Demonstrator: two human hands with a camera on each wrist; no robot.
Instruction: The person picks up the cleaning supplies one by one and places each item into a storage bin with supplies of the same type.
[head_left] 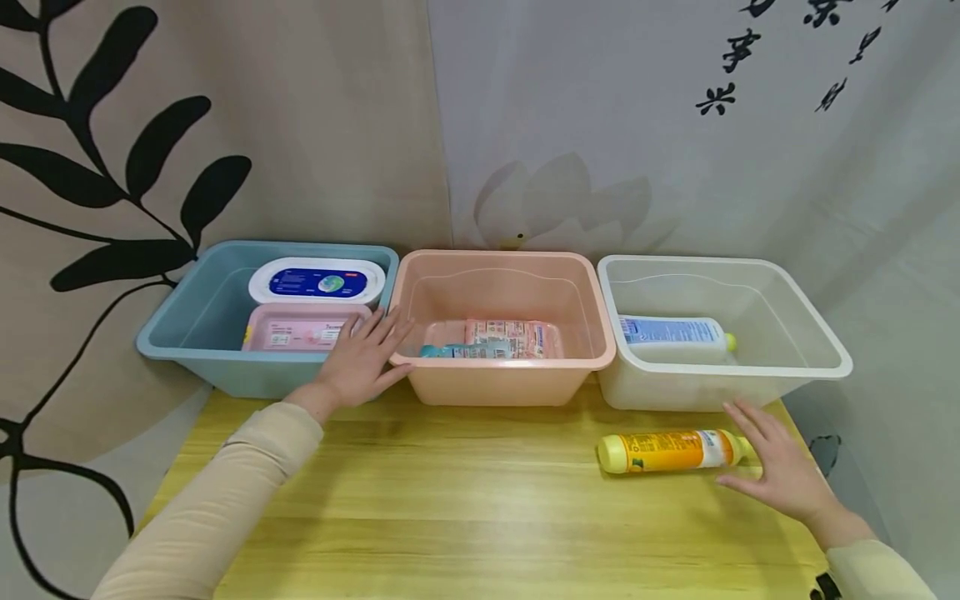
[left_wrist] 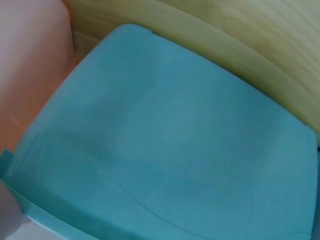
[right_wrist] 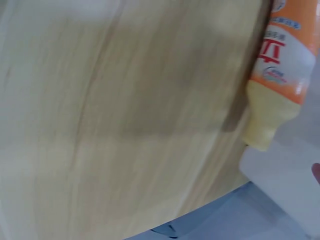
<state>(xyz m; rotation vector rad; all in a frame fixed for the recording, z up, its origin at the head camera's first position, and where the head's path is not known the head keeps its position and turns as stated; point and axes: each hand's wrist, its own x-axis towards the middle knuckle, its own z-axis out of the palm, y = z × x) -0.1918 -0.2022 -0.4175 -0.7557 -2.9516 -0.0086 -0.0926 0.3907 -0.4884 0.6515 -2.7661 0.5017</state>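
Observation:
My left hand, fingers spread and mostly straight, lies over the front right corner of the blue bin. A pink-lidded pack and a white wipes pack lie inside that bin, close to these fingers. In the left wrist view, a bit of finger shows at the rim of the blue bin. My right hand is spread beside the narrow end of a yellow-and-orange bottle lying on its side. The right wrist view shows the bottle and one fingertip apart from it.
The pink bin in the middle holds flat plastic packets. On the right, the white bin contains a white-and-blue bottle. All three bins stand along the back of the wooden table, before a curtain.

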